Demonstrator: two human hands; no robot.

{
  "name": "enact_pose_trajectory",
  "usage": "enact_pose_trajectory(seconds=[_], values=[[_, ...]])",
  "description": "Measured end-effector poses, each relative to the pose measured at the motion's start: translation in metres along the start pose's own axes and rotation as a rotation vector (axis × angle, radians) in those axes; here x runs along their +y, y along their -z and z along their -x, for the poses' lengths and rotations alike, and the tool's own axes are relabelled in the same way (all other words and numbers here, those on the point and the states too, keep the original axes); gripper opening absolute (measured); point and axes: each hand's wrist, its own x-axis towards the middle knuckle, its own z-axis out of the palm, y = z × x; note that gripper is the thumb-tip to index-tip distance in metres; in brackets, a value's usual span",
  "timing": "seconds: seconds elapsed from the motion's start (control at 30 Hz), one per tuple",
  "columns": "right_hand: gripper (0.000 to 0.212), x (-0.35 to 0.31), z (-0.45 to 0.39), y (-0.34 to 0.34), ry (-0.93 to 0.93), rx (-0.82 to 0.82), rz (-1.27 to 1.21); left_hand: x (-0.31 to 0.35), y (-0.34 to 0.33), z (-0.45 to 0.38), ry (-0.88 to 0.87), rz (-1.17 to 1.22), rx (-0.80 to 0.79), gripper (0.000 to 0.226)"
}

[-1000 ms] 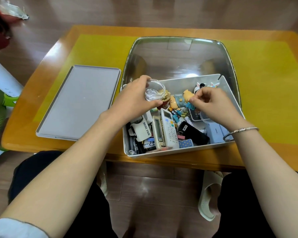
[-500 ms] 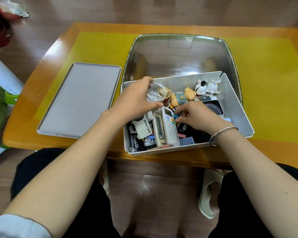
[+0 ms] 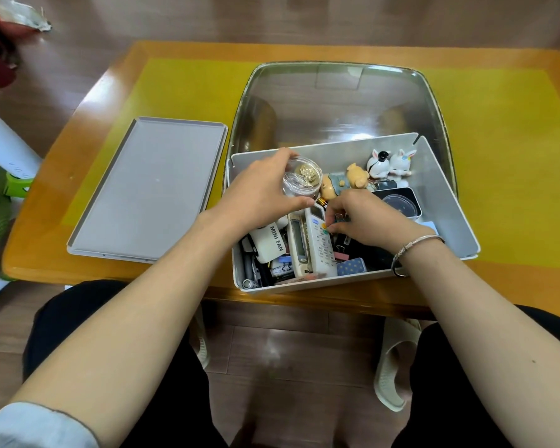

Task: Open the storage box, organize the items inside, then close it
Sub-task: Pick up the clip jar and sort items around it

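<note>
An open white storage box (image 3: 446, 202) sits at the table's near edge, full of small items. Its grey lid (image 3: 149, 189) lies flat to the left. My left hand (image 3: 259, 192) grips a small clear round jar (image 3: 301, 181) with something gold inside, at the box's back left. My right hand (image 3: 366, 221) is down among the items beside two white remote controls (image 3: 311, 244), fingertips pinched on a small binder clip (image 3: 338, 218). Toy pig figures (image 3: 346, 182) and two rabbit figures (image 3: 390, 166) stand at the back. A white "MINI FAN" (image 3: 270, 245) lies at the left.
A clear plastic hood (image 3: 337, 101) stands open behind the box. The wooden table (image 3: 59, 260) carries a yellow mat (image 3: 505, 140). A black case with a round dish (image 3: 398, 203) sits in the box's right side. My knees and slippers are below the table.
My right hand has left the toy figures at the back and dropped to the middle of the box, beside the remotes. My left hand has kept hold of the jar.
</note>
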Motion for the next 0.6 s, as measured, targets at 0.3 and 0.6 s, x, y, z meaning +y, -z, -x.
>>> enact_pose_trajectory(seconds=[0.3,0.6], values=[[0.018,-0.0035,-0.0017,-0.0048,-0.038,0.010,0.046,-0.0049,0.0014,-0.0007,-0.004,-0.003,0.029,0.078],[0.007,-0.0013,0.0001,-0.0018,-0.021,0.077,0.006,-0.0086,0.0012,-0.0021,-0.052,-0.097,0.036,0.078]])
